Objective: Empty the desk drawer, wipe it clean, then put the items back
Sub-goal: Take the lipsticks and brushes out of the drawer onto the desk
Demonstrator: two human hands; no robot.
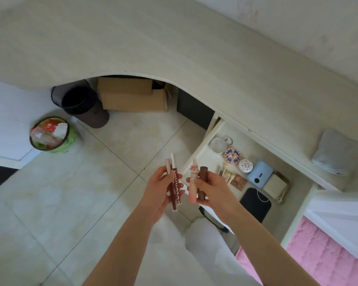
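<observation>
Beside drawer (196, 159), lip tubes (175, 182) in-grip

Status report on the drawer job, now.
Left hand holds slim lip tubes; right hand holds pink and brown tubes. Drawer open, compacts and pouches inside. Nothing blocking.

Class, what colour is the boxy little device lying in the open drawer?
Pale blue device, with a dark patch on its front; the head view shows it.
</observation>
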